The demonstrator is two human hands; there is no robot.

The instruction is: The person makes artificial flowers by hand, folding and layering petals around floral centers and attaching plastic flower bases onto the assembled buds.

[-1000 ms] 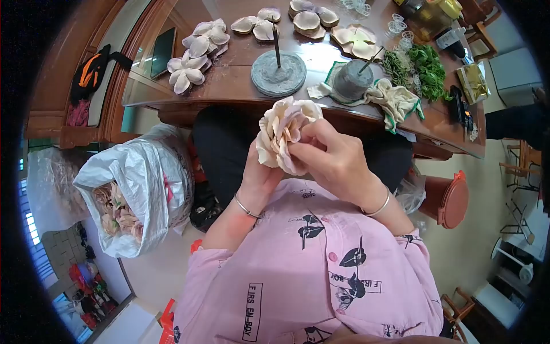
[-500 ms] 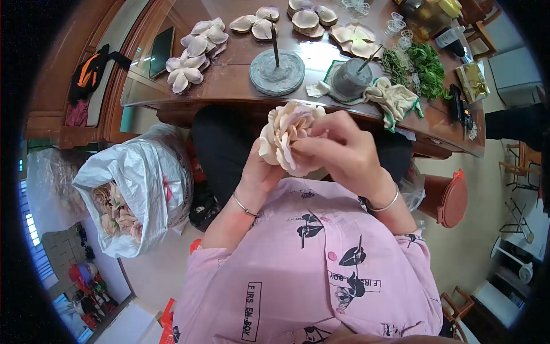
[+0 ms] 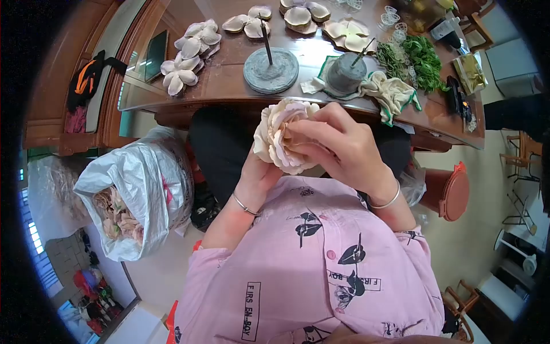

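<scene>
Cream layered-petal fabric flower [image 3: 279,133]: light, soft, crushable; hold at base. Left hand [image 3: 256,172] cups beneath; right hand [image 3: 338,150], three o'clock, pinches petals.

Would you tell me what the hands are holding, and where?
A cream fabric flower: left hand under its base, right hand on its petals.

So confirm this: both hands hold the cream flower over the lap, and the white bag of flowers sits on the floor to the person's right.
Wrong side. The head view shows the bag on the person's left. Both hands, left hand and right hand, do hold the flower.
</scene>
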